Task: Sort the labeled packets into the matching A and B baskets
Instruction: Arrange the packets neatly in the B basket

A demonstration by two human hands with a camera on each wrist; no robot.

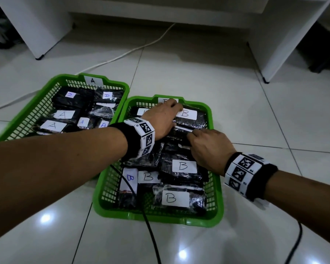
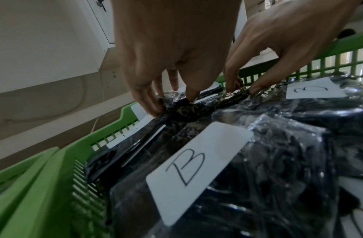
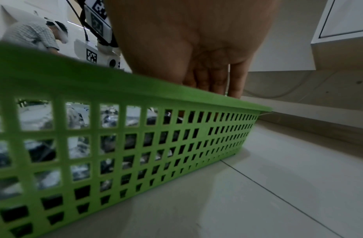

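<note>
Bare forearms, no sleeves. Each wrist carries a black wristband [image 1: 131,139] under a white segmented band [image 1: 146,136] printed with black square markers. A thin black cable [image 1: 151,235] trails near the wristband.

Both forearms extended forward, marker bands on wrists. Left hand [image 1: 161,119] palm down, fingers [image 2: 148,103] curled, fingertips pinching. Right hand [image 1: 208,144] palm down just beside it, fingers [image 2: 231,83] bent, tips pinching.

Two baskets [image 1: 120,119] — two hands [image 1: 160,121]
</note>
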